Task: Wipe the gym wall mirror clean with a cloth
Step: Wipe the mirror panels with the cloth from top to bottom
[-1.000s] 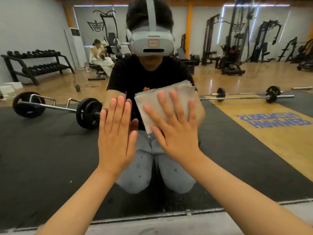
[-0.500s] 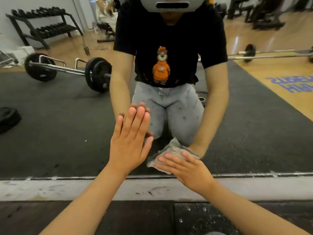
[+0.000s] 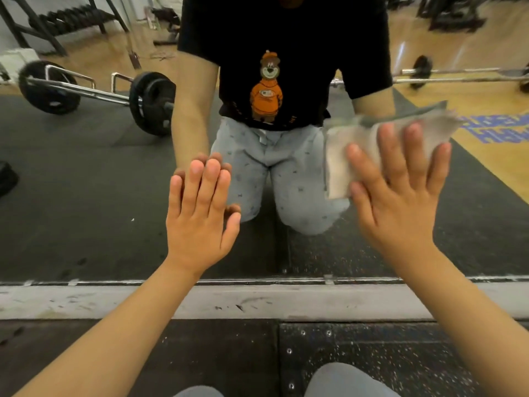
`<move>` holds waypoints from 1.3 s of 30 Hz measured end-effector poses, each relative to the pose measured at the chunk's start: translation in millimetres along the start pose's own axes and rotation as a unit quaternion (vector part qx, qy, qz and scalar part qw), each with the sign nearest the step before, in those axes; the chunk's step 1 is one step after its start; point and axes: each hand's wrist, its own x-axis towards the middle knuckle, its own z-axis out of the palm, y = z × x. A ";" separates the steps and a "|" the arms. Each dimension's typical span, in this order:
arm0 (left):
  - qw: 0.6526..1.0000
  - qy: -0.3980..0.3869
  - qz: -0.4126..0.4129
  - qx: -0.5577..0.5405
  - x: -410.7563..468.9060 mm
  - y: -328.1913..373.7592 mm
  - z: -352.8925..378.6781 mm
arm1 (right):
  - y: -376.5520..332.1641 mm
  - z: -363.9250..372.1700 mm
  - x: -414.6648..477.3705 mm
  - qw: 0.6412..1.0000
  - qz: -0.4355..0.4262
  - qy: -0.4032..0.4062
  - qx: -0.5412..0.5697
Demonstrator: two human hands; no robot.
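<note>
The right hand (image 3: 400, 196), fingers spread flat, presses the grey cloth (image 3: 340, 159) onto the wall mirror (image 3: 86, 181) at right, likely for even wiping pressure; the left hand (image 3: 200, 213) rests open on it, seemingly bracing.

The person wears a black T-shirt (image 3: 286, 32) with short sleeves (image 3: 369, 73) and a picture of a brown bear (image 3: 267, 87) in an orange top and orange cap on the front, and light grey trousers (image 3: 252, 159) with lots of tiny dark marks.
</note>
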 end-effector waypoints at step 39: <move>0.997 -0.004 0.072 0.025 214.3 -39.4 -126.3 | 76.3 -106.4 247.5 0.992 0.095 0.078 -0.025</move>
